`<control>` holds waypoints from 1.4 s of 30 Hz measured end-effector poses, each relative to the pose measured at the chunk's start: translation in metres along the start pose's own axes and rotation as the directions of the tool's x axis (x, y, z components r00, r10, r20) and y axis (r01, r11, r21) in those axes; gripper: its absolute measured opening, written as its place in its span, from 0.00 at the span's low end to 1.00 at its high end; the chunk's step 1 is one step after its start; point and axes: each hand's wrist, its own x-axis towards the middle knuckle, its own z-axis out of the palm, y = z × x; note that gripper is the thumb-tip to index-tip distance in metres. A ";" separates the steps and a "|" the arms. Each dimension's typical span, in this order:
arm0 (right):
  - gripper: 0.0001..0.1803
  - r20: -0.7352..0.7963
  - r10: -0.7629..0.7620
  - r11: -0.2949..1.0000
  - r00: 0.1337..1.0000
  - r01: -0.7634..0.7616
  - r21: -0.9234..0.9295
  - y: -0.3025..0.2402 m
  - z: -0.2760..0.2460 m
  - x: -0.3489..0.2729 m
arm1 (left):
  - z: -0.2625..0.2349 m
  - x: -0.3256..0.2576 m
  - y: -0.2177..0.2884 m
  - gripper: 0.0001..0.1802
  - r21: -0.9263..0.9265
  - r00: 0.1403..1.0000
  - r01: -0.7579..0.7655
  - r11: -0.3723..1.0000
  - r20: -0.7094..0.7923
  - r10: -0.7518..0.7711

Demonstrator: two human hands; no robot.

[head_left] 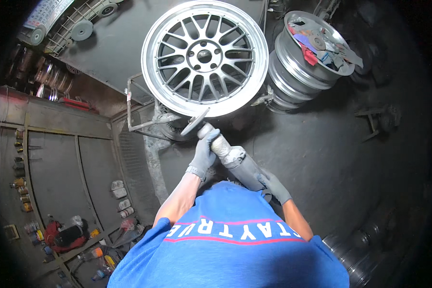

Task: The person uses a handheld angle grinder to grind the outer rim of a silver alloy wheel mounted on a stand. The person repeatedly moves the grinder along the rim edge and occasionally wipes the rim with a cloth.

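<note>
Both hands grip grinder [230, 156]: left hand [204, 154], right hand [273, 186]; disc at wheel rim [205, 56].

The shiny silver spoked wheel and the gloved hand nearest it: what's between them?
In the head view, the grey angle grinder's round disc lies between the left hand and the silver spoked wheel, at its lower rim.

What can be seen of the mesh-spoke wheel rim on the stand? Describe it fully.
The mesh-spoke wheel rim looks like bare, dull silver-grey metal, with thin crossing spokes, a wide polished outer lip and a round hub ringed by bolt holes. It carries no tyre. It sits face toward the camera on a metal stand. At its lower edge the disc of a grinder, gripped by the gloved left hand and right hand, meets the lip.
</note>
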 end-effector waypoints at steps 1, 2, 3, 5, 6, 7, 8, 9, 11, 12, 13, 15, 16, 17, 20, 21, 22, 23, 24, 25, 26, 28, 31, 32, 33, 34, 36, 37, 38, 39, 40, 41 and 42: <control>0.37 -0.026 -0.002 1.000 1.000 0.003 0.029 0.008 -0.013 -0.004 | 0.011 0.007 -0.011 0.06 0.005 1.000 0.011 1.000 0.023 -0.011; 0.37 -0.052 0.001 0.999 0.999 0.002 0.054 0.008 -0.025 -0.009 | 0.021 0.015 -0.022 0.06 0.012 0.998 0.030 0.999 0.054 -0.030; 0.37 -0.058 0.013 0.998 0.998 -0.010 0.059 0.007 -0.038 -0.012 | 0.031 0.024 -0.033 0.06 0.017 0.995 0.047 0.999 0.084 -0.048; 0.39 -0.073 0.036 0.997 0.997 -0.032 0.064 0.000 -0.066 -0.019 | 0.055 0.038 -0.052 0.07 0.061 0.994 0.055 0.997 0.092 -0.060; 0.39 -0.094 0.031 0.999 0.995 -0.028 0.040 0.004 -0.080 -0.020 | 0.068 0.043 -0.061 0.07 0.083 0.995 0.032 0.996 0.087 -0.039; 0.39 -0.114 0.025 1.000 0.993 -0.024 0.016 0.012 -0.095 -0.021 | 0.081 0.048 -0.069 0.08 0.105 0.997 0.008 0.994 0.080 -0.017; 0.39 -0.130 0.020 1.000 0.991 -0.021 -0.007 0.008 -0.104 -0.021 | 0.090 0.052 -0.075 0.09 0.129 0.996 -0.003 0.992 0.091 -0.009; 0.39 -0.133 0.033 0.999 0.991 -0.033 0.001 0.003 -0.114 -0.020 | 0.101 0.055 -0.079 0.09 0.145 0.994 -0.018 0.989 0.111 0.002; 0.38 -0.140 0.060 0.998 0.988 -0.059 0.017 -0.014 -0.133 -0.023 | 0.118 0.068 -0.089 0.09 0.114 0.991 -0.026 0.993 0.133 0.011; 0.38 -0.147 0.056 0.998 0.987 -0.058 -0.013 -0.021 -0.139 -0.023 | 0.124 0.073 -0.092 0.10 0.142 0.998 -0.015 0.990 0.070 0.005; 0.38 -0.154 0.050 0.997 0.987 -0.057 -0.042 -0.027 -0.143 -0.022 | 0.127 0.075 -0.094 0.10 0.126 0.996 -0.016 0.992 0.087 0.005; 0.37 -0.170 0.032 0.994 0.985 -0.048 -0.096 -0.032 -0.152 -0.020 | 0.132 0.078 -0.098 0.11 0.092 0.992 -0.019 0.996 0.128 0.007; 0.37 -0.176 0.019 0.992 0.984 -0.041 -0.119 -0.030 -0.156 -0.018 | 0.134 0.080 -0.099 0.11 0.093 0.989 -0.013 0.996 0.151 -0.001; 0.37 -0.181 0.010 0.990 0.983 -0.036 -0.140 -0.025 -0.158 -0.018 | 0.134 0.080 -0.100 0.14 0.080 0.989 -0.010 0.997 0.148 -0.002; 0.37 -0.221 -0.012 0.985 0.975 -0.027 -0.173 -0.006 -0.157 -0.019 | 0.137 0.076 -0.099 0.13 0.085 0.989 -0.004 0.996 0.149 -0.008; 0.37 -0.227 0.016 0.989 0.974 -0.049 -0.141 0.000 -0.154 -0.021 | 0.134 0.075 -0.099 0.13 0.088 0.989 -0.009 0.996 0.149 -0.004; 0.37 -0.233 0.043 0.992 0.972 -0.070 -0.108 0.008 -0.149 -0.024 | 0.130 0.074 -0.099 0.14 0.093 0.989 -0.013 0.996 0.149 -0.001; 0.38 -0.233 0.071 0.993 0.970 -0.090 -0.073 0.008 -0.139 -0.025 | 0.123 0.072 -0.097 0.14 0.099 0.989 -0.019 0.995 0.145 0.005; 0.37 -0.235 0.097 0.994 0.967 -0.106 -0.026 0.007 -0.128 -0.028 | 0.116 0.070 -0.095 0.15 0.132 0.990 0.001 0.991 0.141 -0.020; 0.37 -0.235 0.102 0.995 0.967 -0.105 -0.001 0.010 -0.117 -0.029 | 0.109 0.068 -0.092 0.16 0.130 0.990 0.002 0.991 0.138 -0.020; 0.37 -0.242 0.107 0.994 0.964 -0.103 0.028 0.016 -0.106 -0.031 | 0.102 0.065 -0.089 0.16 0.133 0.990 0.008 0.991 0.138 -0.026; 0.36 -0.264 0.132 0.991 0.955 -0.121 0.057 0.029 -0.083 -0.037 | 0.088 0.059 -0.082 0.18 0.143 0.989 0.018 0.990 0.142 -0.038; 0.38 -0.242 0.153 0.982 0.958 -0.121 0.143 0.022 -0.031 -0.044 | 0.061 0.049 -0.066 0.21 0.179 0.988 0.029 0.984 0.144 -0.055; 0.40 -0.274 0.241 0.953 0.931 -0.173 0.251 0.057 -0.025 -0.045 | 0.059 0.044 -0.061 0.22 0.205 0.985 0.048 0.978 0.152 -0.081; 0.40 -0.247 0.244 0.942 0.938 -0.169 0.289 0.050 -0.009 -0.044 | 0.049 0.039 -0.052 0.23 0.227 0.986 0.051 0.973 0.142 -0.085; 0.40 -0.221 0.246 0.930 0.944 -0.166 0.327 0.045 0.010 -0.046 | 0.041 0.036 -0.044 0.23 0.245 0.989 0.046 0.968 0.126 -0.079; 0.40 -0.186 0.277 0.897 0.943 -0.185 0.401 0.024 0.047 -0.047 | 0.028 0.026 -0.029 0.25 0.291 0.992 0.044 0.956 0.098 -0.075; 0.40 -0.176 0.307 0.878 0.935 -0.207 0.432 0.019 0.061 -0.046 | 0.021 0.023 -0.023 0.25 0.314 0.994 0.030 0.949 0.088 -0.060; 0.40 -0.176 0.264 0.889 0.948 -0.168 0.427 0.022 0.072 -0.040 | 0.017 0.020 -0.013 0.26 0.344 0.996 0.016 0.939 0.082 -0.047; 0.40 -0.176 0.221 0.898 0.959 -0.130 0.420 0.024 0.081 -0.037 | 0.013 0.017 -0.005 0.27 0.373 0.997 0.002 0.928 0.076 -0.032; 0.40 -0.129 0.271 0.846 0.954 -0.172 0.504 0.025 0.086 -0.035 | 0.010 0.012 0.002 0.27 0.388 0.999 -0.011 0.922 0.053 -0.011; 0.40 -0.073 0.311 0.786 0.948 -0.213 0.580 0.006 0.095 -0.033 | 0.003 0.012 0.006 0.27 0.398 0.999 -0.045 0.916 0.045 0.029; 0.40 -0.012 0.345 0.719 0.938 -0.256 0.646 -0.004 0.101 -0.030 | -0.002 0.013 0.011 0.26 0.407 0.997 -0.080 0.910 0.037 0.071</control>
